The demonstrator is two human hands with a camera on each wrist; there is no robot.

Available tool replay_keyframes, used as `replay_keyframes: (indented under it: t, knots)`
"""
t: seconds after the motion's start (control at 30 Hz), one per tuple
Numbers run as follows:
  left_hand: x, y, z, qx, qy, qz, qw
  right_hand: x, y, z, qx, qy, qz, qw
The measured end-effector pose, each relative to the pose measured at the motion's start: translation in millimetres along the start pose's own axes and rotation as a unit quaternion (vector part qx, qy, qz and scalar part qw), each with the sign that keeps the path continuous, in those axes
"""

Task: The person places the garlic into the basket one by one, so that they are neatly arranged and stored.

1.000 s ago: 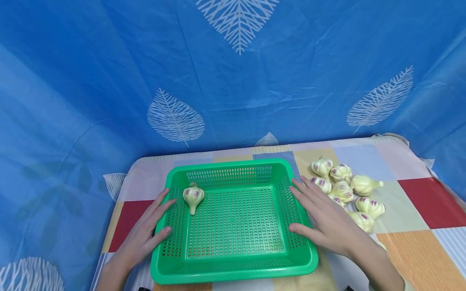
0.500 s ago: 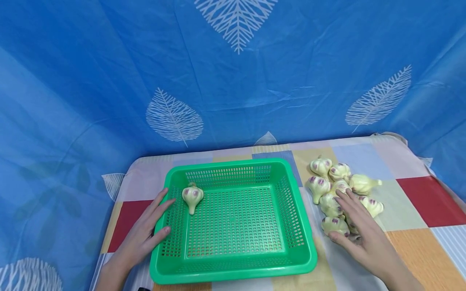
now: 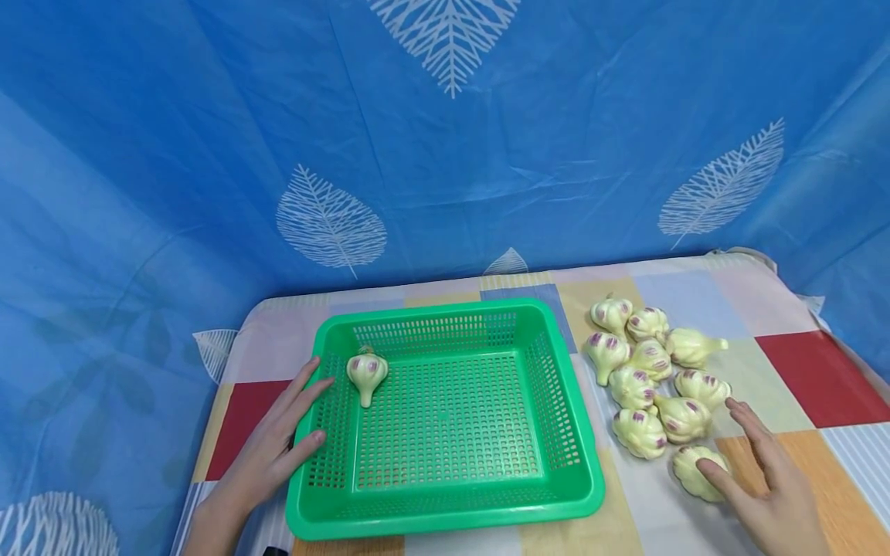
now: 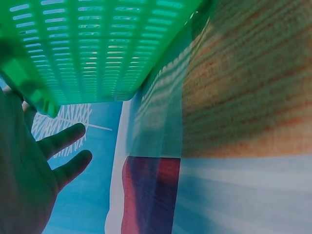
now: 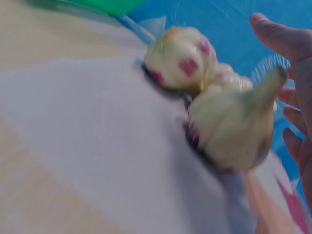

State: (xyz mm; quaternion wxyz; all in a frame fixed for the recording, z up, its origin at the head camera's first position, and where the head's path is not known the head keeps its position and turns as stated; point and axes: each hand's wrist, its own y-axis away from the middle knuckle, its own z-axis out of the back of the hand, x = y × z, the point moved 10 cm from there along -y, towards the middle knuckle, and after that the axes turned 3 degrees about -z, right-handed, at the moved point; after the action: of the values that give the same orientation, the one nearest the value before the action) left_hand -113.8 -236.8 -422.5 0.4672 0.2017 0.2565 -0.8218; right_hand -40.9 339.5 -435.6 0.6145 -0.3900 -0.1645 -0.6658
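Note:
A green perforated plastic basket [image 3: 445,527] stands on the table with one garlic bulb [image 3: 367,372] inside, near its left wall. My left hand [image 3: 260,455] rests at the basket's left rim, fingers spread over it; in the left wrist view two extended fingers [image 4: 63,139] show under the rim. My right hand [image 3: 775,490] hovers with parted fingers at the right side of the nearest garlic bulb [image 3: 694,472], thumb overlapping it in the head view. The right wrist view shows this bulb [image 5: 231,126], stem towards my hand, with nothing held.
Several more purple-streaked garlic bulbs [image 3: 650,359] lie in a loose cluster right of the basket. A patchwork tablecloth [image 3: 793,378] covers the table. Blue leaf-print curtains [image 3: 445,177] hang behind and at both sides. A small black object [image 3: 275,551] shows at the bottom edge.
My right hand has left the basket's right rim, passed over the garlic cluster and come to the nearest bulb at the front right. My left hand has stayed at the left rim.

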Motion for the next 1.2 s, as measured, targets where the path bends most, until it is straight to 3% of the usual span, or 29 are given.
replay_keyframes:
  t: [0.13,0.23,0.3,0.47,0.57,0.8,0.97,1.07,1.2]
  knots:
    - [-0.1,-0.7,-0.2,0.000,-0.001,-0.002,1.0000,-18.6,14.3,1.5,-0.011,-0.029,-0.027,0.9991]
    - [-0.1,-0.9,-0.4,0.000,-0.003,-0.004,1.0000,-31.1,27.3,1.3,-0.015,-0.089,-0.046,0.9948]
    - [-0.1,-1.1,-0.2,0.000,-0.002,-0.004,1.0000,-37.8,35.4,-0.4,-0.010,-0.152,-0.051,0.9869]
    - [-0.1,-1.5,0.5,0.002,0.002,-0.002,1.0000,-45.6,48.5,-5.3,0.000,-0.250,-0.060,0.9665]
    - [0.0,-1.4,0.5,0.002,0.002,-0.001,1.0000,-46.8,50.7,-5.8,-0.017,-0.256,-0.086,0.9628]
    - [-0.4,-1.8,0.2,0.002,0.000,0.001,1.0000,-45.4,44.2,-11.6,-0.031,-0.162,-0.136,0.9769]
    - [0.1,-1.7,0.3,0.002,0.000,0.006,1.0000,-40.7,35.8,-16.7,-0.019,-0.168,-0.116,0.9787]
    - [0.1,-1.7,0.5,0.001,0.001,0.007,1.0000,-39.4,31.1,-17.9,-0.022,-0.193,-0.109,0.9748]
    - [0.3,-1.7,0.7,0.000,0.003,0.006,1.0000,-46.6,30.5,-17.7,-0.045,-0.274,-0.138,0.9507]
